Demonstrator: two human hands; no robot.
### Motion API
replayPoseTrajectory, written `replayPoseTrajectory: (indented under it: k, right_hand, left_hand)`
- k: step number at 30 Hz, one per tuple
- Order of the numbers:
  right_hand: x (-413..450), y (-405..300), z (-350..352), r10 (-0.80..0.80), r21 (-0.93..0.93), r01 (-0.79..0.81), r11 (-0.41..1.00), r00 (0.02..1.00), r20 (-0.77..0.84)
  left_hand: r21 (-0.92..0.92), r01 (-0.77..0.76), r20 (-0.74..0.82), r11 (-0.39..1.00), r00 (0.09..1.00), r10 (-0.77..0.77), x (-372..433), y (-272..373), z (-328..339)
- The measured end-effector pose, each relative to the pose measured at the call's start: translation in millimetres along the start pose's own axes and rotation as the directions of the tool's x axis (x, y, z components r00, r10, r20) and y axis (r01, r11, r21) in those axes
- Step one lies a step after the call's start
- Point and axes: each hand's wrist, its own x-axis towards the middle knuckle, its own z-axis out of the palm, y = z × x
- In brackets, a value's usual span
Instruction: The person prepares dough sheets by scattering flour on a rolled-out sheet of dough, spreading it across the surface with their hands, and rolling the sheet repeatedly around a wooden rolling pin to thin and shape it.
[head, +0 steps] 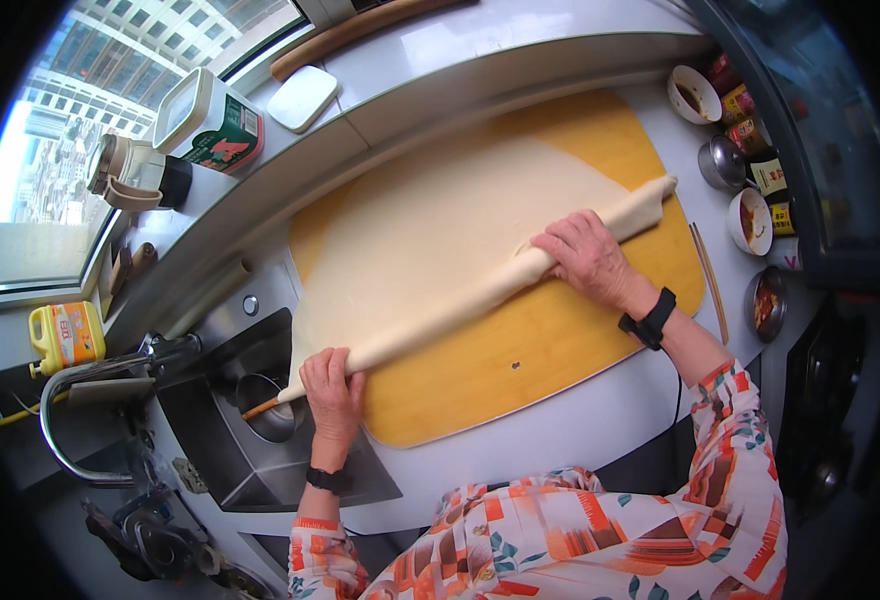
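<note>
A very large, thin sheet of dough [447, 225] covers much of a yellow cutting board [485, 367]. Its near edge is wrapped around a long wooden rolling pin [261, 408], whose bare tip sticks out at the left over the sink. My left hand [333, 390] grips the dough-wrapped pin near that end. Farther right, my right hand [586, 255] is closed over the wrapped roll, with the fingertips on the dough. Beyond it, the roll's right end lies past the board's right part, where the dough hangs loosely folded.
At the left is a steel sink [260, 480] with a metal bowl and a curved faucet [50, 405]. Chopsticks [708, 281], bowls [750, 221] and jars line the right side. A second rolling pin [365, 34] and a plastic tub [211, 124] occupy the window ledge.
</note>
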Motion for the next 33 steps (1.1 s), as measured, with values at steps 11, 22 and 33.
replayPoseTrajectory:
  k: [11,22,33]
  right_hand:
    - [35,24,-19,0.001,0.033,-0.007,0.999,0.986,0.166]
    - [-3,33,2,0.125,-0.107,-0.112,0.988,0.985,0.118]
    - [-38,17,1,0.346,-0.145,-0.328,0.933,0.931,0.116]
  left_hand:
    - [-0.121,0.138,0.087,0.983,0.988,-0.128,13,0,-9]
    - [-0.036,0.059,0.144,0.998,0.988,-0.053,-6,28,8]
    - [0.043,0.149,0.206,0.988,0.966,-0.155,-26,70,32]
